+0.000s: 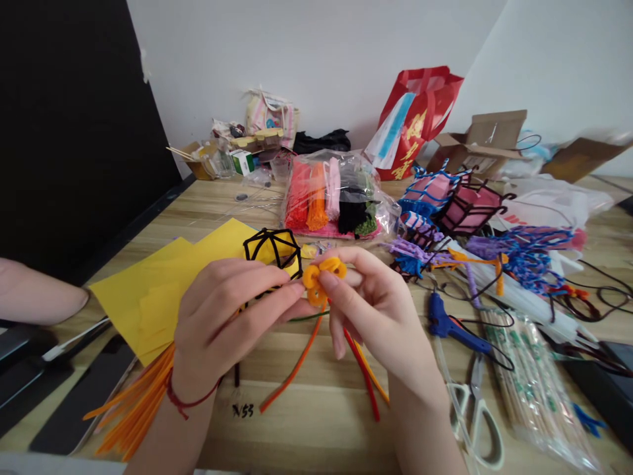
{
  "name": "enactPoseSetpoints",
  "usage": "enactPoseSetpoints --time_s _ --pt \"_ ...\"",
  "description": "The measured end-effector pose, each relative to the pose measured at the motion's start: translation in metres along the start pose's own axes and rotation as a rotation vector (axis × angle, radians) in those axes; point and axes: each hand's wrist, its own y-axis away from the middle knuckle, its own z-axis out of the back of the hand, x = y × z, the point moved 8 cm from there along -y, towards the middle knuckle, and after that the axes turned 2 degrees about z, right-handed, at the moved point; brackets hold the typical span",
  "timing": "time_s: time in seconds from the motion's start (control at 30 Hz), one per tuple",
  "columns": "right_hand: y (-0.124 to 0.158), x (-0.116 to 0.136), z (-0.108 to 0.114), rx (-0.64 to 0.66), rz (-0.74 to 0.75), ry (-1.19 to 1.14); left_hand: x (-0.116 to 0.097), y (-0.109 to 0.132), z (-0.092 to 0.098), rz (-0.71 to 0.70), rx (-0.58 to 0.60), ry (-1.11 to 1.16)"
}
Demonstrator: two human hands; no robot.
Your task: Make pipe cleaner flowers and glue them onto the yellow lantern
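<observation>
while left fingers [277,302], right fingers [341,293] pinch orange loops [312,278], black frame [271,245] sits part-hidden behind; scissors [476,388] rightward.

There are 2 hands [376,310], 1 looped orange piece [317,293], 1 glue gun [453,327], 1 red bag [429,109].

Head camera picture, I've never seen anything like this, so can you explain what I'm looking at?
There's no machine here: a person is working with two bare hands, seen by a camera worn on their head, looking forward and down. The right hand pinches a looped, fuzzy orange piece; the left hand has its fingertips right at it, though whether they grip is hard to tell. On the wooden table lie yellow sheets and orange strips to the left, and a blue glue gun and scissors to the right. The forearm at the left edge is another person's.
</observation>
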Motion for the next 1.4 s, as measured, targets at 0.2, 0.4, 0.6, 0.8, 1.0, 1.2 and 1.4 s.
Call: enactPoseSetpoints --time_s 0.2,0.4,0.6,0.8,1.0,1.2,1.4 --pt "-0.001 0.002 0.004 0.022 0.002 0.047 0.005 -0.003 -0.007 -0.004 0.090 0.033" --pt "0.000 0.001 0.007 -0.035 0.020 0.095 0.004 0.001 -0.007 -0.035 0.113 -0.059" --pt "-0.003 0.000 0.019 -0.142 0.075 0.146 0.004 0.001 -0.008 -0.043 0.122 -0.095" --pt "-0.008 -0.003 0.020 -0.110 0.032 0.029 0.000 0.001 -0.011 -0.146 0.121 -0.113" --pt "-0.008 -0.002 0.020 -0.118 0.034 -0.014 0.003 0.002 -0.015 -0.147 0.113 -0.058" --pt "-0.007 0.000 0.014 -0.117 0.063 -0.012 0.007 -0.001 -0.021 -0.065 0.069 -0.009" --pt "-0.006 0.000 0.017 -0.197 0.103 0.010 0.012 -0.004 -0.025 0.122 0.023 0.099"
